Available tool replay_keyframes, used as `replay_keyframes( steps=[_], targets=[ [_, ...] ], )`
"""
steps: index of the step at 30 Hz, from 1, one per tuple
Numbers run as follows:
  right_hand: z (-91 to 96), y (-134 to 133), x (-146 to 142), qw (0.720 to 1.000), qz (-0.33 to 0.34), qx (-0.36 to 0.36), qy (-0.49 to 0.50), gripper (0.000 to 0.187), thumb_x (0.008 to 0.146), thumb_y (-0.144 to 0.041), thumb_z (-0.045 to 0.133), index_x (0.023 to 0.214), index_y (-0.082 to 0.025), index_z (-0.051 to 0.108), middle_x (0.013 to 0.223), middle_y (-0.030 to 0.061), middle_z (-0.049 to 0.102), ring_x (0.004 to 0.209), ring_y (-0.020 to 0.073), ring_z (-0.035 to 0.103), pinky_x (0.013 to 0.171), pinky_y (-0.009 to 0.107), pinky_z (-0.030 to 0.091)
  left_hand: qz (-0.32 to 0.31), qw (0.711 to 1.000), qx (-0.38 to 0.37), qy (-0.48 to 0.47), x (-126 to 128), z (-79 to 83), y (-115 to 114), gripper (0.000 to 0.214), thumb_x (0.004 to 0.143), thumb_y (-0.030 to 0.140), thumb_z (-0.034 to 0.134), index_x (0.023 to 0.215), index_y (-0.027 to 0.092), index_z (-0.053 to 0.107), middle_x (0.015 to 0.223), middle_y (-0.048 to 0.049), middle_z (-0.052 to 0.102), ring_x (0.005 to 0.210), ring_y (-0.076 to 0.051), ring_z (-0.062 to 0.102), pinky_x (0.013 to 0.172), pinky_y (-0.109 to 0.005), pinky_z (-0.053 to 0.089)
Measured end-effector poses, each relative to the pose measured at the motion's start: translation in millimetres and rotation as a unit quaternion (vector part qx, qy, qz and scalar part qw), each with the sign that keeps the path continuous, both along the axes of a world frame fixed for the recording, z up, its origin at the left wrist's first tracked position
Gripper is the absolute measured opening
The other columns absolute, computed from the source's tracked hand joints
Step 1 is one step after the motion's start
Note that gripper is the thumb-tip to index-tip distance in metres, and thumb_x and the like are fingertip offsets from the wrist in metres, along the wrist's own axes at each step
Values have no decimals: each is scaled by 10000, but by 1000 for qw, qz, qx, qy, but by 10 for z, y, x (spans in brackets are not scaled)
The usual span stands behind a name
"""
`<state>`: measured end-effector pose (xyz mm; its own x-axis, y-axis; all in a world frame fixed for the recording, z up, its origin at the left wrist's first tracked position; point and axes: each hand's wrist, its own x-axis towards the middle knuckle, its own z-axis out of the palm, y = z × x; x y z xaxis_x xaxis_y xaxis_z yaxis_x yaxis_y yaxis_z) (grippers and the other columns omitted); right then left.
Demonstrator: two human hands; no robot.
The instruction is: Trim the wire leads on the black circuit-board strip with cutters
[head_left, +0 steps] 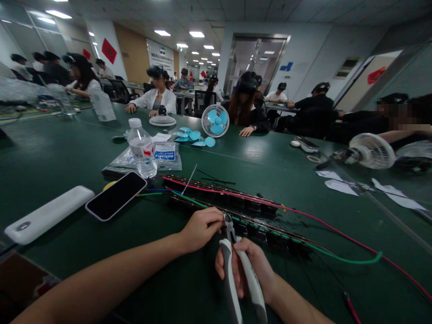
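Observation:
My right hand [261, 263] is wrapped round the grey-and-white handles of diagonal cutters [231, 230]. The cutters' jaws point away from me, at the edge of a long black strip [259, 233] with thin metal rods along it. Just left of the jaws, my left hand [200, 228] is closed in a pinch; whatever lies between its fingertips is too small to make out. A green wire [354, 260] runs along this near strip and past its right end. Behind it lies a second black strip [243, 202] with a red wire [317, 219]. A pale cable tie [189, 179] sticks up near their left ends.
To the left are a phone [116, 195], a white oblong device [50, 215] and a water bottle [140, 148] beside a plastic bag [168, 157]. Blue fan blades [192, 136] and a small fan [215, 120] stand farther back. Several people sit around the tables.

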<state>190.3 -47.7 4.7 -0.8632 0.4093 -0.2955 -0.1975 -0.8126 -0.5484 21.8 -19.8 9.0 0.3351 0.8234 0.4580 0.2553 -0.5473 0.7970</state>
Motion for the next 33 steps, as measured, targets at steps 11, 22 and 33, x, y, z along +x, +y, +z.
replay_keyframes(
  steps=[11, 22, 33],
  targets=[
    [110, -43, -13, 999, -9, -29, -37, 351, 769, -385, 364, 670, -100, 543, 614, 73, 551, 405, 43, 234, 312, 135, 141, 17, 999, 13, 44, -4, -20, -17, 187, 839, 73, 444, 730, 135, 584, 788, -36, 585, 753, -134, 544, 702, -245, 441],
    [75, -66, -36, 1000, -14, -24, 1, 409, 756, -388, 365, 792, -56, 600, 701, 107, 601, 388, 45, 289, 330, 179, 325, 32, 998, 19, 57, -12, -22, -31, 185, 833, 67, 438, 768, 140, 594, 792, -39, 596, 748, -140, 558, 711, -252, 455],
    [53, -58, -25, 1000, -12, -4, 2, 426, 775, -379, 336, 815, -52, 607, 599, 96, 596, 370, 75, 352, 340, 200, 359, 32, 999, 15, 33, -4, -26, -29, 200, 831, 59, 428, 733, 135, 585, 782, -40, 594, 741, -137, 555, 706, -253, 454]
  ],
)
